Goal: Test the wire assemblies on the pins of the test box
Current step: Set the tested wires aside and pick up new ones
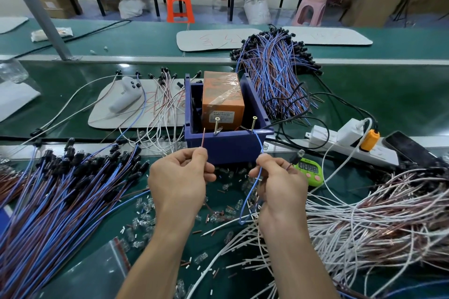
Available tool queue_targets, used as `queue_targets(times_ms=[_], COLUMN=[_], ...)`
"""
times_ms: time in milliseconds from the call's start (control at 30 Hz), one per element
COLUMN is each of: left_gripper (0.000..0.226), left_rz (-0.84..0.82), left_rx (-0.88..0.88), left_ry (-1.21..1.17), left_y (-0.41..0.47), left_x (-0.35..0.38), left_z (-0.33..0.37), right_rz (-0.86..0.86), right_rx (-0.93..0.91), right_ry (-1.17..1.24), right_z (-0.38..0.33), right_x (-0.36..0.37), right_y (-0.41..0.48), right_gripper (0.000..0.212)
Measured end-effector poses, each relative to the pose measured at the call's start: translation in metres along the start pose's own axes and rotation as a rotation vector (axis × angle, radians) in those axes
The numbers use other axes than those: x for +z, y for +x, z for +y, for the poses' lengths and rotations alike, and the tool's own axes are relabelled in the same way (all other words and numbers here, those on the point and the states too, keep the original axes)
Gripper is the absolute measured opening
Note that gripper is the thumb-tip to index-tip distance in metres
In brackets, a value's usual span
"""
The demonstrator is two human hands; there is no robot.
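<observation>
left hand (178, 178) pinching one red wire (202, 139), right hand (279, 178) pinching one blue wire (260, 145), two pins (216, 125)

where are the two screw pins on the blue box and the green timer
left screw pin (216, 126), head view, middle of its shank
right screw pin (254, 125), head view, middle of its shank
green timer (308, 167), head view, on its display

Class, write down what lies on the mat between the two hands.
Head view: small clear parts scattered on the green mat between the left hand and right hand.
</observation>
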State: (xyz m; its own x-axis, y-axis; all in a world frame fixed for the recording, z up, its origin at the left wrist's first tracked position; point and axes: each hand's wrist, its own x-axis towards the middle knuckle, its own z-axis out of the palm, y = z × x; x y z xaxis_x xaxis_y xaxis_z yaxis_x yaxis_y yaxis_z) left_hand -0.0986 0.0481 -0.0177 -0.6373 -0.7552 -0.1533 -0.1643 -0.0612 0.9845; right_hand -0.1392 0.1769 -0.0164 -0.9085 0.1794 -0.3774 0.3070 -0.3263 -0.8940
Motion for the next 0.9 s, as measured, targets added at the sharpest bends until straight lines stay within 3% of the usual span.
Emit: queue_targets(times_ms=[167, 433, 900], left_gripper=[0.026, 0.028, 0.023], left_rz=[0.021, 0.019, 0.01], left_rx=[0.019, 0.015, 0.007], left_ry=[-0.009, -0.018, 0.005], left_y=[-0.0009, -0.0014, -0.0003], left_x=[-0.0002, 0.0002, 0.0004], left_z=[0.0006, 0.0011, 0.0003], right_rz=[-0.059, -0.014, -0.047], right_rx=[-0.022, -0.043, -0.006], right_ry=[0.036, 0.014, -0.04], right_z=[0.0016, -0.0029, 0.0017], right_x=[-0.0044, 0.0036, 0.0036], right_y=[-0.0039, 0.0005, -0.0014], right_gripper=[0.046, 0.048, 0.034])
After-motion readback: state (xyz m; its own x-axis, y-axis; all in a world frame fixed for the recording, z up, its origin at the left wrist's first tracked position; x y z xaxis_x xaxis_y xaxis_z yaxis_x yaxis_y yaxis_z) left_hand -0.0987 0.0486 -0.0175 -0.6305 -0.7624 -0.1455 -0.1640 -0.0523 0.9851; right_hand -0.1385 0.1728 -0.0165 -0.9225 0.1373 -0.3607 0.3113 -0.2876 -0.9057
